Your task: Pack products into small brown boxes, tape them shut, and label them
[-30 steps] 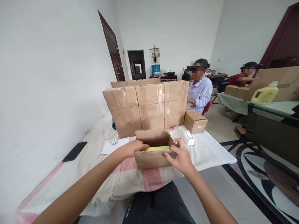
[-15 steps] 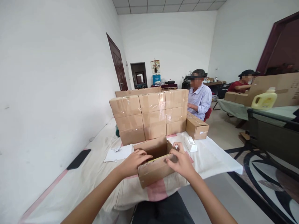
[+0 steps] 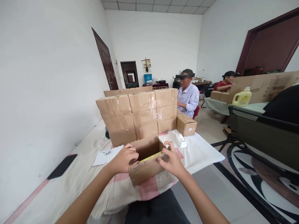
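An open cardboard box (image 3: 146, 171) stands at the near edge of the cloth-covered table, its mouth facing up. A yellow strip (image 3: 150, 157) runs along the inner side of its near wall. With curled fingers, my left hand (image 3: 125, 158) grips the box's left end at the rim. The thumb and fingers of my right hand (image 3: 171, 159) pinch the near right corner. The box's inside is dark, and I cannot make out its contents.
Behind the box rises a stack of taped cartons (image 3: 137, 116). A white tape dispenser (image 3: 181, 141) and a single carton (image 3: 186, 123) lie to the right. White paper (image 3: 106, 155) and a black flat object (image 3: 62, 166) are left. A person (image 3: 189, 95) sits beyond.
My left hand has shifted from the near wall to the box's left end, its fingers more curled. My right hand keeps its corner hold. The view has turned right.
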The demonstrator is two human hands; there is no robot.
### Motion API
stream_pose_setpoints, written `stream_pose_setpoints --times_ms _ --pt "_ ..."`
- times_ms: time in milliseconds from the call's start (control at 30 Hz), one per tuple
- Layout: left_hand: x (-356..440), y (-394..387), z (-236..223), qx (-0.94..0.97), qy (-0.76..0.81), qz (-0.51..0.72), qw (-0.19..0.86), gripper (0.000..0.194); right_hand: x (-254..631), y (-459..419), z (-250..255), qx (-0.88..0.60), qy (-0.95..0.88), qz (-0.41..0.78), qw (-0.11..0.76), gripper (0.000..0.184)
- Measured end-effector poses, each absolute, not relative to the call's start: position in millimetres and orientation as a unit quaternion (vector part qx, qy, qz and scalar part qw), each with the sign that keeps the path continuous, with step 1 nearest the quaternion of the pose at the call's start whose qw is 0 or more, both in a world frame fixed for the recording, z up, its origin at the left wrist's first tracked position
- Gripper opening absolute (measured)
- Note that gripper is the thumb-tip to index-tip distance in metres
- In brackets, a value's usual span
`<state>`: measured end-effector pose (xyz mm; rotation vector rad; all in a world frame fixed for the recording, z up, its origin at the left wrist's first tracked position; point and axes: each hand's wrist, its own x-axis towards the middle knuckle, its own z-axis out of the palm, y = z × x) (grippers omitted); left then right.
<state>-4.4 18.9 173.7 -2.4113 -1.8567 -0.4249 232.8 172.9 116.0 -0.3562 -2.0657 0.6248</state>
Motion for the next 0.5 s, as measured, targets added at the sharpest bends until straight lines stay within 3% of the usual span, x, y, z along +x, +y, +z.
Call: stream_pose_setpoints --times_ms 167,500 --pt "-1.2 22.0 194.2 -0.759 -0.642 -0.112 -0.006 0.023 235.2 173.1 115.9 -0.143 -0.838 0.243 0.468 0.016" --pt "-11.0 43.1 205.8 -0.629 -0.769 -0.024 -0.115 0.035 227.8 166.1 111.0 -0.127 -0.841 0.243 0.467 0.016"
